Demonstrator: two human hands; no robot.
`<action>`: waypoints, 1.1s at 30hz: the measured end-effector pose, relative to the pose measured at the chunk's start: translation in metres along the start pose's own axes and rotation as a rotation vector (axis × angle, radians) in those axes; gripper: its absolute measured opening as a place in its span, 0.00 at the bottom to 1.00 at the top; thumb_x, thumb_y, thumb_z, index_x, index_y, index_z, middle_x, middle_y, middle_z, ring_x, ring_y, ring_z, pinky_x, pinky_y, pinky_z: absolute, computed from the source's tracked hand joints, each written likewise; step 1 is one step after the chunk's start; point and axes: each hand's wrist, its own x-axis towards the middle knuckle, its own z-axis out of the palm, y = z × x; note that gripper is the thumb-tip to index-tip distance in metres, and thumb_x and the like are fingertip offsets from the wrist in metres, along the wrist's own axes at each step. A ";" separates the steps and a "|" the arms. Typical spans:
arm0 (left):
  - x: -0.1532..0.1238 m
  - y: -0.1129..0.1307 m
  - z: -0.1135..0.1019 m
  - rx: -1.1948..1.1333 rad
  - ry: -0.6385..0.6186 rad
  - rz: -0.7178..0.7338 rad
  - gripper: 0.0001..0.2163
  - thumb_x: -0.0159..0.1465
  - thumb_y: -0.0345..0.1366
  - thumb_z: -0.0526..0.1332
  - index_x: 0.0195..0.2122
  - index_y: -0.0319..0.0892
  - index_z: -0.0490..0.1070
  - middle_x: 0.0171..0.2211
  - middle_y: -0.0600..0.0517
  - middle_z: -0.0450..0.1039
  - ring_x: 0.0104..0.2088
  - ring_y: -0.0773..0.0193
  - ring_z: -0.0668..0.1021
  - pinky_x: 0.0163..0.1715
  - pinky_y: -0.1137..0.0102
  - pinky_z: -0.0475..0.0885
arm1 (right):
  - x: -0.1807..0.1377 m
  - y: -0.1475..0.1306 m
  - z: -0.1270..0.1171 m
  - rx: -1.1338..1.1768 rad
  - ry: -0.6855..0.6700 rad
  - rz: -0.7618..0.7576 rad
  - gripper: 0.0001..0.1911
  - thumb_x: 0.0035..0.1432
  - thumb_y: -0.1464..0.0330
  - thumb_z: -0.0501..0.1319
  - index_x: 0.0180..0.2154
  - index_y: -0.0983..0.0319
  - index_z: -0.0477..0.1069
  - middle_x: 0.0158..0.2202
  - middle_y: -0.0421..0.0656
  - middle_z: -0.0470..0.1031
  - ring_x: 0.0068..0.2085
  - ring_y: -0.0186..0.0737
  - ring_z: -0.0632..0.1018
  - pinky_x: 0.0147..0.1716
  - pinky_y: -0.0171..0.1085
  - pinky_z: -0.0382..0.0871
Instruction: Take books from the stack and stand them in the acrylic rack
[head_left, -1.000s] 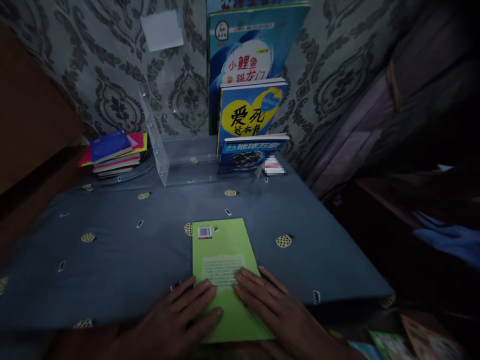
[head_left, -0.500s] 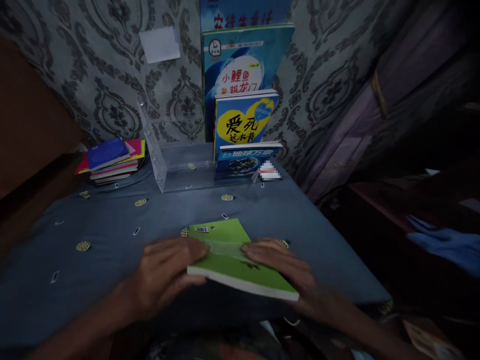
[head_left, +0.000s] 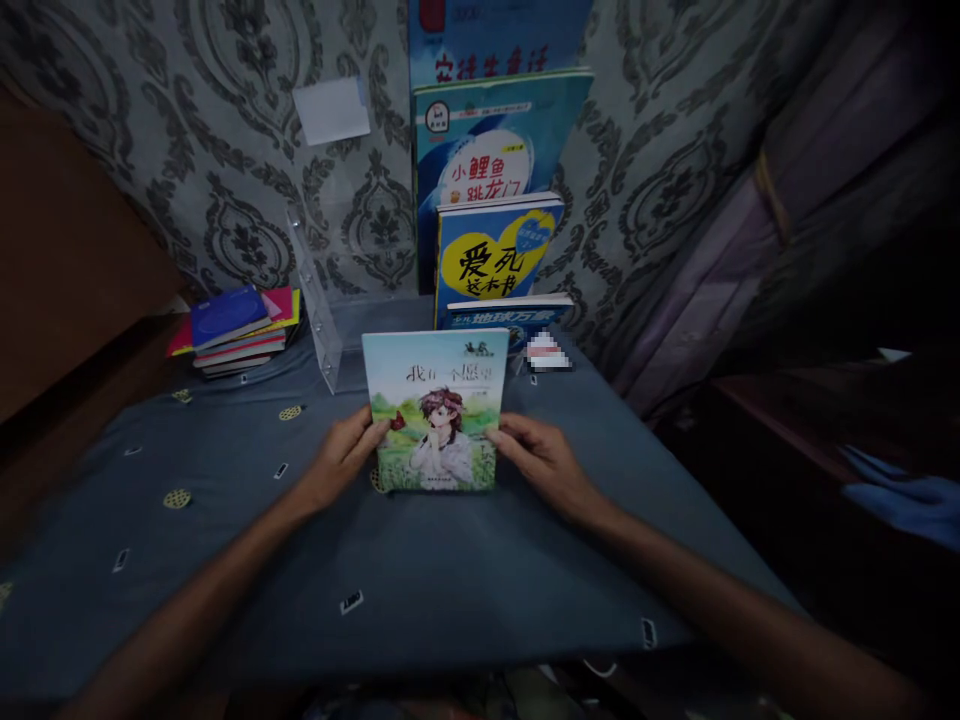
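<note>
Upright between both hands is a book [head_left: 441, 425] with an illustrated cover of a figure in a green field, its front facing me. My left hand [head_left: 349, 450] grips its left edge, thumb on the cover and fingers behind. On the opposite edge my right hand [head_left: 536, 455] pinches it the same way. Just beyond stands a clear acrylic rack [head_left: 319, 310], partly hidden by the book. In the rack's right part are a blue book with a yellow heart [head_left: 487, 255], a low dark-blue book [head_left: 555, 310] in front, and a teal book [head_left: 480, 120] behind.
A stack of small books [head_left: 244, 330] lies at the left on the blue cloth-covered table [head_left: 247, 560]. Behind the rack is a patterned wall [head_left: 240, 200] bearing a white card [head_left: 332, 110]. A purple curtain [head_left: 720, 240] hangs at right; a blue cloth [head_left: 904, 495] lies beyond the table edge.
The book was lying tilted low, its green back up, under both hands. Now it is raised upright, front cover toward me, farther forward near the rack, with each hand on a side edge.
</note>
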 end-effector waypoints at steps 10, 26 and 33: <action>0.001 -0.021 0.005 0.404 -0.206 -0.288 0.12 0.69 0.47 0.55 0.38 0.44 0.61 0.22 0.59 0.67 0.19 0.65 0.73 0.22 0.72 0.62 | 0.008 0.031 0.009 -0.210 -0.034 0.214 0.10 0.58 0.59 0.61 0.36 0.58 0.67 0.19 0.33 0.70 0.20 0.36 0.72 0.21 0.34 0.64; 0.020 -0.069 0.019 0.878 -0.021 0.162 0.21 0.73 0.40 0.48 0.64 0.37 0.63 0.67 0.38 0.63 0.67 0.49 0.66 0.61 0.52 0.69 | 0.030 0.054 0.014 -0.471 0.041 -0.087 0.12 0.60 0.71 0.60 0.45 0.62 0.78 0.41 0.47 0.78 0.37 0.42 0.79 0.38 0.40 0.75; 0.032 -0.069 0.018 0.853 -0.015 0.238 0.21 0.73 0.37 0.50 0.63 0.36 0.66 0.65 0.38 0.66 0.66 0.50 0.69 0.65 0.53 0.66 | 0.046 0.067 0.012 -0.505 0.037 -0.147 0.15 0.62 0.71 0.59 0.48 0.62 0.79 0.47 0.51 0.80 0.46 0.48 0.80 0.48 0.46 0.76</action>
